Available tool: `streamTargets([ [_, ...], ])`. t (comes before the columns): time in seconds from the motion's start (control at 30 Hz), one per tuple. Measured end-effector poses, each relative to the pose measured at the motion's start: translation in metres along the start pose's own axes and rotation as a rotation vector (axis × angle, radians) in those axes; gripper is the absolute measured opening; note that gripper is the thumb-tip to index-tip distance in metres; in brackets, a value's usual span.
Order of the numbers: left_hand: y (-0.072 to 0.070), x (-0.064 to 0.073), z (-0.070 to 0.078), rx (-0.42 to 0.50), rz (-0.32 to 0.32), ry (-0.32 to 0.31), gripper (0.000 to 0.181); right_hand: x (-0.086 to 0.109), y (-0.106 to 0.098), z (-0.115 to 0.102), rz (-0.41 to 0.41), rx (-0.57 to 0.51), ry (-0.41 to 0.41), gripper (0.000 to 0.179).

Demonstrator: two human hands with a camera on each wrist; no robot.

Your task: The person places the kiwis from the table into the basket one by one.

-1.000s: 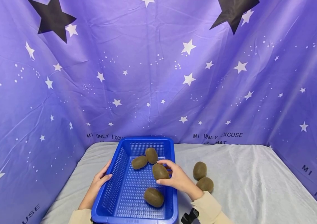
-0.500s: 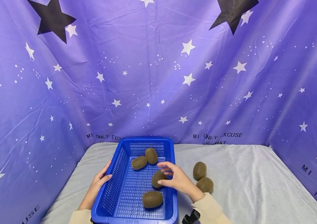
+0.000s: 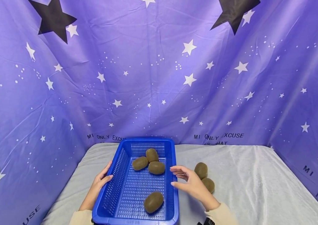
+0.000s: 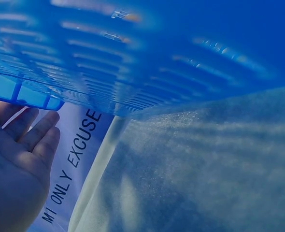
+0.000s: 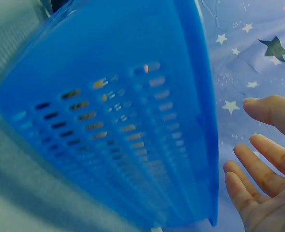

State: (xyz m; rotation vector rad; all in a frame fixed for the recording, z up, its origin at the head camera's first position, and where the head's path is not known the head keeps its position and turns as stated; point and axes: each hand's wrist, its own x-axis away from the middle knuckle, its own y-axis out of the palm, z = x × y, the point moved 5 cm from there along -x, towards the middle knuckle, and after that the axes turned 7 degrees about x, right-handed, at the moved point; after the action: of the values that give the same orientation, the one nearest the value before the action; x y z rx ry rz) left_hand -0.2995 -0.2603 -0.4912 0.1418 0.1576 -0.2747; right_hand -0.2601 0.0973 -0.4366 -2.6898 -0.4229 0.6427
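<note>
A blue plastic basket [image 3: 130,187] with slotted walls stands on the grey cloth, holding several brown kiwis. Three of them, including the nearer kiwi [image 3: 156,167], sit together toward its far end, and another kiwi [image 3: 153,202] lies near the front. My left hand [image 3: 98,184] rests against the left rim, its fingers fairly straight beneath the lip in the left wrist view. Just outside the right rim is my right hand [image 3: 189,183], fingers loosely bent and spread, holding nothing. The right wrist view has this hand beside the basket wall [image 5: 181,58].
Two kiwis lie on the cloth behind the right hand, a far kiwi [image 3: 201,170] and a near kiwi [image 3: 208,185] touching it. A purple star-printed curtain [image 3: 159,93] encloses the back and sides of the cloth-covered surface [image 3: 248,184].
My right hand has let go of a kiwi inside the basket and moved right, out over the rim. That kiwi now sits by the far two; the front one has rolled. The left hand stays put.
</note>
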Motion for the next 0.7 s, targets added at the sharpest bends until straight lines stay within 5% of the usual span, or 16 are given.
streamTargets([
  [0.7,-0.002,-0.001,-0.003,-0.024,0.008,0.016,0.063,0.04,-0.04,0.031,0.202,0.053,0.08,0.037],
])
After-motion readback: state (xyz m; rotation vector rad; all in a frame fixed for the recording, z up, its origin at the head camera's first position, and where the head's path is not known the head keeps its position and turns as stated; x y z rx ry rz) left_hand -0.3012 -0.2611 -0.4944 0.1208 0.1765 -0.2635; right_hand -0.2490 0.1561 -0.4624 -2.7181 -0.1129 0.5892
